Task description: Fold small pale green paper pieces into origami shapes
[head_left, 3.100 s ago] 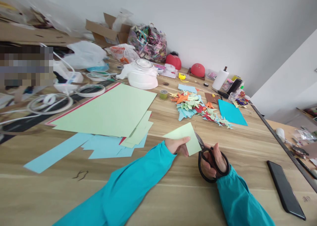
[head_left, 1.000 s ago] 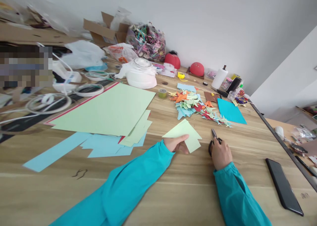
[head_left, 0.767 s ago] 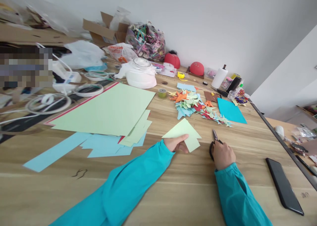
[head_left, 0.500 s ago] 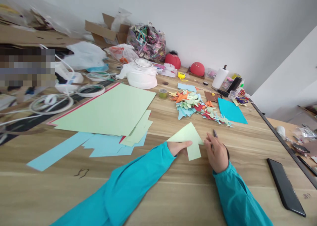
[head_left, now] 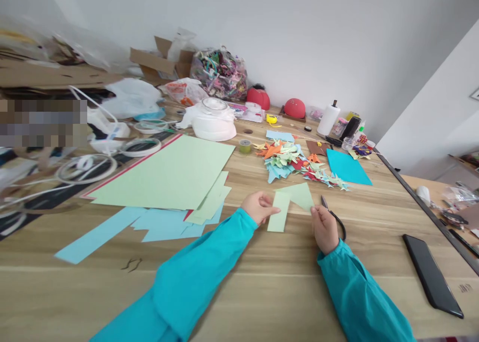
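Note:
A light green sheet of paper [head_left: 302, 196], folded with a slanting flap and a straight strip hanging toward me, is between my hands just over the table. My right hand [head_left: 325, 228] pinches its right corner between thumb and fingers. At the strip's left edge is my left hand [head_left: 258, 208], fingers loosely curved and thumb apart from them, its tip by the paper. Scissors [head_left: 339, 222] with a dark handle lie just behind my right hand, partly hidden by it.
Beyond my hands lies a pile of folded paper pieces [head_left: 284, 157] in several colours. Large green sheets [head_left: 164, 174] and blue offcuts [head_left: 164, 224] spread to the left. A turquoise sheet [head_left: 349, 166] lies back right, a black phone-like slab [head_left: 432, 274] front right.
The green paper has turned, its strip now pointing down-left. My left hand has loosened from it and shifted left; my right hand has taken its right corner. More of the scissors shows.

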`<state>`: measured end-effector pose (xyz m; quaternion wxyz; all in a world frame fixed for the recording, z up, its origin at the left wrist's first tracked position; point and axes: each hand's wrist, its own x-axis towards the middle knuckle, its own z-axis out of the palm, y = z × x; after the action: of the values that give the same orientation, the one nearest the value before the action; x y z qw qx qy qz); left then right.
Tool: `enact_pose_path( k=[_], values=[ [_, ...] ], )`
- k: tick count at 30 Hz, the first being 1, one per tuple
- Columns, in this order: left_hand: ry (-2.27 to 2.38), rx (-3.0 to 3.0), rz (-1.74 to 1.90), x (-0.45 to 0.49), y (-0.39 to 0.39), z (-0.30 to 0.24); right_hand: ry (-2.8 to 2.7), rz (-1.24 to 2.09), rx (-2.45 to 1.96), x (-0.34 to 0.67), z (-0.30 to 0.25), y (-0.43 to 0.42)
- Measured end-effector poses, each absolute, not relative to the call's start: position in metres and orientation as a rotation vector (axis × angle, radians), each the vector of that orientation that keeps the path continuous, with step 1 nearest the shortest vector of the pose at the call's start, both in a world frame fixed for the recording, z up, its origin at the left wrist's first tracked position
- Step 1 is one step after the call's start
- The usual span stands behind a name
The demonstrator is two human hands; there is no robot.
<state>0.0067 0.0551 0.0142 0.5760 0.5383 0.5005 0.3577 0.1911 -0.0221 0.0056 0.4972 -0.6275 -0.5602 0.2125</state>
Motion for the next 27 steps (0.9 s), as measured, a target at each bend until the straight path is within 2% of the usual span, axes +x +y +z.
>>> enact_pose_path(
  k=[5, 9, 12, 15, 17, 21, 25, 27],
  values=[
    [1.632, 1.562, 0.659, -0.036, 0.066, 0.026, -1.394, 0.515, -1.505, 0.188, 0.001, -0.024],
    [1.973, 2.085, 0.197, -0.077, 0.077, 0.035, -1.392, 0.517, -1.467, 0.183, 0.0, -0.028],
    [2.004, 2.236, -0.061, -0.093, 0.082, 0.039, -1.324, 0.603, -1.451, 0.178, 0.0, -0.029],
    [2.014, 2.283, -0.116, -0.095, 0.081, 0.044, -1.199, 0.747, -1.447, 0.175, -0.001, -0.028],
    [2.007, 2.3, -0.073, -0.088, 0.075, 0.047, -1.162, 0.768, -1.46, 0.177, -0.003, -0.026],
    [1.772, 2.234, 0.429, -0.055, 0.056, 0.05, -1.191, 0.522, -1.574, 0.188, -0.005, -0.021],
    [1.116, 1.427, 0.695, -0.006, 0.037, 0.043, -1.427, 0.312, -1.649, 0.192, 0.001, -0.018],
    [0.979, 1.073, 0.74, 0.015, 0.032, 0.036, -1.626, 0.188, -1.643, 0.189, 0.003, -0.018]
  ],
)
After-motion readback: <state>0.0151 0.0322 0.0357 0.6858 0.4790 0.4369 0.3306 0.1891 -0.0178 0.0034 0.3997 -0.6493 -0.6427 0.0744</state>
